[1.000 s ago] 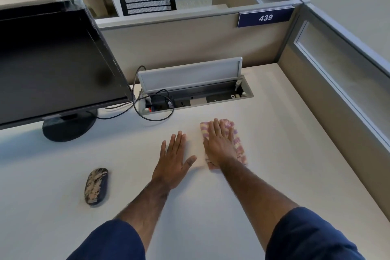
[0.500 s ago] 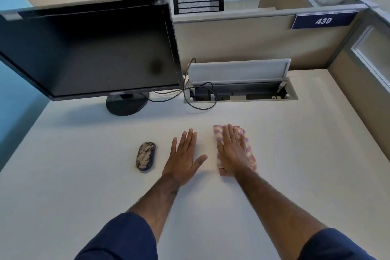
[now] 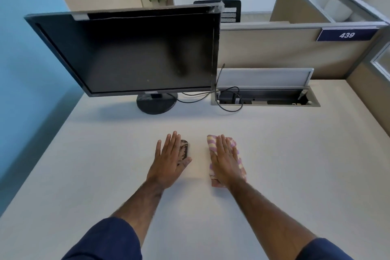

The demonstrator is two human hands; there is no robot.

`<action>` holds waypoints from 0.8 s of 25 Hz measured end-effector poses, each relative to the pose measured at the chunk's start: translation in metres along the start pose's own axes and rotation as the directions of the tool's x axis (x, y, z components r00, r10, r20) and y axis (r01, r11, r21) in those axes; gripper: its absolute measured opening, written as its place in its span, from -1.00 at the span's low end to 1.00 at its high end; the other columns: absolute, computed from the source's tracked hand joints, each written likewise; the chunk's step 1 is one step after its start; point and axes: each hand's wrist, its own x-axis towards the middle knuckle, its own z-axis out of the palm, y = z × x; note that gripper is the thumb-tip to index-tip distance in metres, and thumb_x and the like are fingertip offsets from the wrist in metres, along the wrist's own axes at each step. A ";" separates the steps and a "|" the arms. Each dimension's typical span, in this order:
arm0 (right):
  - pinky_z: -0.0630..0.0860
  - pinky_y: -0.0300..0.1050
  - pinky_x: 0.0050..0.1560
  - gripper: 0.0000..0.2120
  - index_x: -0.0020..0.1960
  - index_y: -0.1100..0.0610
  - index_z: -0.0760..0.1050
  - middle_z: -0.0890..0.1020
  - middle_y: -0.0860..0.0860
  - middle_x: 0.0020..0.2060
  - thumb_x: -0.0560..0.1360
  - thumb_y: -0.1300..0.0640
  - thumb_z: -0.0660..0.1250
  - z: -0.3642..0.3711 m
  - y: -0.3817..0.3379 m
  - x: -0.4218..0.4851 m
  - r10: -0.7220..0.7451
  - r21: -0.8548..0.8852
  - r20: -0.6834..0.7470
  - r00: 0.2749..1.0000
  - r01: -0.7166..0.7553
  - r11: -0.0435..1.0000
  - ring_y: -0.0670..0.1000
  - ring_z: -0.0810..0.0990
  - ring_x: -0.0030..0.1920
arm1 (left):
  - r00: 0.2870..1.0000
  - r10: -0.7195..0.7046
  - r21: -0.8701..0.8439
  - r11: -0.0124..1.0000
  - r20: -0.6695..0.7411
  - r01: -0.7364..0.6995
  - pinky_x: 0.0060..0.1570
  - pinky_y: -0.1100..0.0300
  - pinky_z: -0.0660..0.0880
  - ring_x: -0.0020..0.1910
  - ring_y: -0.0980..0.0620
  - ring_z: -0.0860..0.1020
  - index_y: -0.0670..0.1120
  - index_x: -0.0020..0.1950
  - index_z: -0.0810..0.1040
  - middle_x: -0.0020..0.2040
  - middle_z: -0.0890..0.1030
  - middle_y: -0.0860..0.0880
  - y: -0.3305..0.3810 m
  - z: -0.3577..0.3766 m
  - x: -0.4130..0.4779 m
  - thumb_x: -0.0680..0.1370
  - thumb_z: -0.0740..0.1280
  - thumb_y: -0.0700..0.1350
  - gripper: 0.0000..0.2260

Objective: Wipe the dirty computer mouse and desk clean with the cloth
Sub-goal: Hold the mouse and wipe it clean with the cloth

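A dark computer mouse (image 3: 184,150) smeared with pale grime lies on the white desk (image 3: 295,164), mostly hidden under my left hand (image 3: 168,161). That hand lies over the mouse with straight, spread fingers, and its thumb sits beside the mouse's near right end. A folded pink, purple and yellow striped cloth (image 3: 211,143) lies a little to the right. My right hand (image 3: 225,160) presses flat on top of the cloth with fingers extended. A narrow strip of bare desk separates mouse and cloth.
A black monitor (image 3: 135,53) on a round stand (image 3: 156,103) rises at the back left. An open cable box (image 3: 266,99) with its lid up and looped black cables (image 3: 230,107) sits behind the cloth. Partition walls (image 3: 274,53) close the back and right; the desk edge runs along the left.
My left hand has moved left onto the mouse, which lay apart from it before. My right hand has slid left across the desk with the cloth under it.
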 end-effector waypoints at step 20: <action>-0.33 -0.04 0.53 -0.43 0.66 0.06 -0.15 -0.11 0.00 0.64 0.70 -0.06 -0.11 0.031 -0.032 0.014 0.060 -0.106 -0.017 0.998 -0.062 0.992 -0.04 -0.22 0.61 | 0.973 0.101 -0.183 0.981 0.205 -0.063 0.58 -0.06 -0.29 0.62 0.05 -0.30 -0.08 0.67 -0.19 0.67 -0.26 -0.01 -0.085 0.024 0.029 0.17 0.00 0.74 0.31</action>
